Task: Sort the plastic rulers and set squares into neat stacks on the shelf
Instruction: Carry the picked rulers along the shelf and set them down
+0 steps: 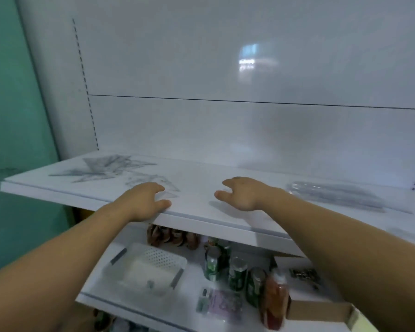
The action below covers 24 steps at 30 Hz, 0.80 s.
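Note:
A loose pile of clear set squares (106, 167) lies fanned out at the back left of the white shelf (197, 176). One clear set square (153, 182) lies nearer the front, and the fingers of my left hand (145, 200) rest on its near corner. A stack of clear rulers (333, 194) lies at the right of the shelf. My right hand (242, 194) hovers over the shelf's middle with relaxed fingers, holding nothing. The frame is blurred.
The shelf's front edge (213, 219) runs under both wrists. On the lower shelf stand a white perforated basket (149, 267), several green cans (235, 271), a red-filled bottle (276, 300) and a cardboard box (321, 310). A green wall (10, 116) is at the left.

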Each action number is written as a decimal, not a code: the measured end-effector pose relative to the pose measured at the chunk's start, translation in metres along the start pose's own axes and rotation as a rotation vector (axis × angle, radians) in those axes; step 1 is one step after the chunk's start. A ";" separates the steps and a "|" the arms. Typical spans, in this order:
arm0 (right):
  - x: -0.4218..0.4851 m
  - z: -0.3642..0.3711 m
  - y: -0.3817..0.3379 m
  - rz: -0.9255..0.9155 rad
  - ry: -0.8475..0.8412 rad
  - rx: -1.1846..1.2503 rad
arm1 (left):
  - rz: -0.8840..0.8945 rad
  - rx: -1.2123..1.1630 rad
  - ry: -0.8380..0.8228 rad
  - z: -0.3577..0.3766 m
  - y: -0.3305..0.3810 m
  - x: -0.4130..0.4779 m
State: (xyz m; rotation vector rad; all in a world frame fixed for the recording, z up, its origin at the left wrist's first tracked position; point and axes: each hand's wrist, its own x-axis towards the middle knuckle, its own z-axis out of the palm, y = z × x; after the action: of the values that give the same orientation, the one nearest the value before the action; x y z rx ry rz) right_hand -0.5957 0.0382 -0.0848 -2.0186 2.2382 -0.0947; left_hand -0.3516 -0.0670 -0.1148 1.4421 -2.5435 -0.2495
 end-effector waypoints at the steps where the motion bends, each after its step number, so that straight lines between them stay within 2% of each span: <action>1: 0.015 0.003 -0.020 -0.018 -0.009 0.008 | -0.024 0.010 -0.001 -0.005 -0.023 0.000; 6: 0.083 0.025 -0.107 -0.054 -0.060 0.021 | -0.096 -0.001 0.011 -0.029 -0.115 0.004; 10: 0.124 0.036 -0.146 -0.055 -0.019 0.030 | -0.087 0.004 -0.004 -0.037 -0.153 0.015; 16: 0.162 0.032 -0.172 -0.115 0.042 0.098 | -0.023 -0.045 0.012 -0.038 -0.164 0.046; 21: 0.195 0.029 -0.169 -0.074 0.097 0.228 | 0.011 0.003 -0.066 -0.035 -0.160 0.079; 24: 0.217 0.026 -0.162 -0.082 0.031 0.179 | 0.026 -0.037 -0.125 -0.032 -0.158 0.091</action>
State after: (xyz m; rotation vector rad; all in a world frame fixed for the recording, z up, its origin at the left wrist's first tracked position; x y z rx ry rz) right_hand -0.4538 -0.1937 -0.1003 -2.0258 2.0805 -0.3247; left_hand -0.2590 -0.2270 -0.1140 1.4212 -2.6388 -0.3926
